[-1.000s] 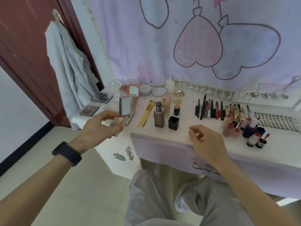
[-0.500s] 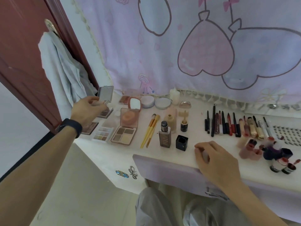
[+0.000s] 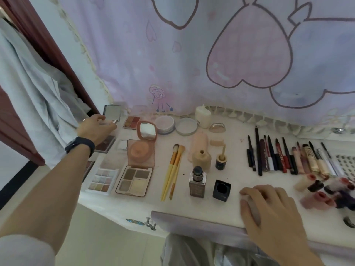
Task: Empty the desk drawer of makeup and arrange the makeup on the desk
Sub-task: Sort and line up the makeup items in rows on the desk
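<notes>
**MIRROR COMPACT: PLACEMENT AT THE FAR-LEFT CORNER**

1. Left hand (image 3: 96, 129), 10 o'clock. The arm is extended to the far corner of the worktop (image 3: 236, 148). Thumb and fingers pinch the base of the mirror compact (image 3: 112, 114), and its lid stands open and upright. I cannot tell whether the base touches the worktop. I judge that gripping the base alone lets the case go down flat without closing the lid.

2. Flat cases, 9 o'clock. The nine-pan palette (image 3: 101, 179) and the four-pan palette (image 3: 134, 179) lie side by side. The pink puff compact (image 3: 141, 150) sits just beyond them. I judge this side is reserved for flat cases, which explains where the left hand is heading.

3. Centre, 12 o'clock. Two yellow brushes (image 3: 172, 169) lie parallel. The foundation bottle (image 3: 197, 181) stands upright with a black cap (image 3: 221, 190) just beside it.

4. Pencil row (image 3: 278, 158), 2 o'clock. The pencils lie parallel and close together, apparently sorted by type.

5. Right hand (image 3: 269, 212), 5 o'clock. It rests palm down on the near edge with fingers loosely extended, and I see nothing in its grasp. I judge it serves as a brace.

6. Drawer front (image 3: 182, 220), 6 o'clock. The interior is hidden, so I cannot confirm that the drawer is empty.
</notes>
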